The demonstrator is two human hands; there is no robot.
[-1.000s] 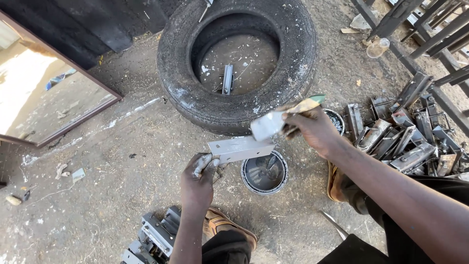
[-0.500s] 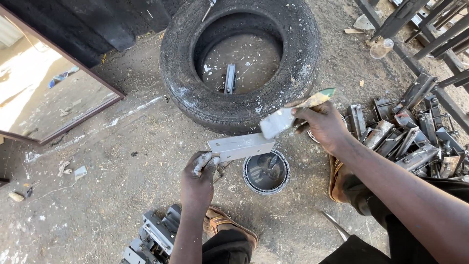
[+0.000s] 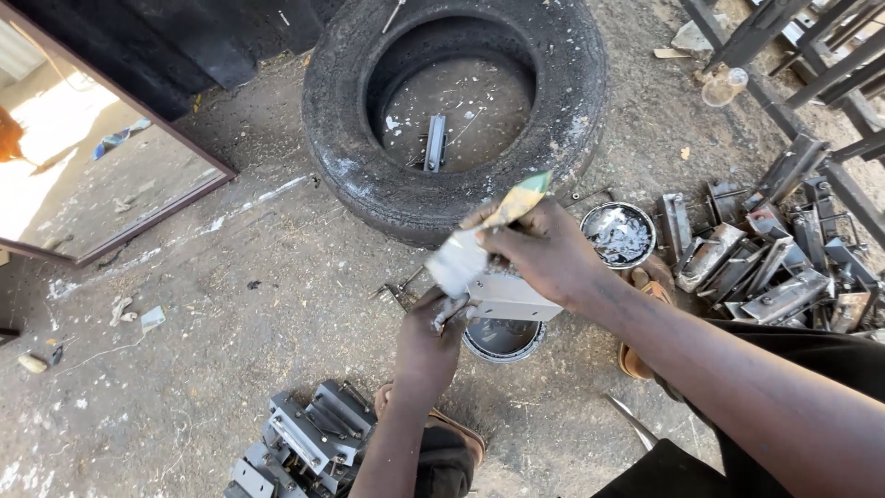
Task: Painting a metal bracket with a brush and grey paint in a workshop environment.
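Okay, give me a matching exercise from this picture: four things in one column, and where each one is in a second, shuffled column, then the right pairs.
Things:
1. paintbrush
2. small metal bracket
3. open paint tin
4. flat metal plate

Places:
A. on the ground under the two hands
B. inside the tyre
C. held in the right hand
D. held in the left hand

Pairs: 1-C, 2-B, 3-A, 4-D
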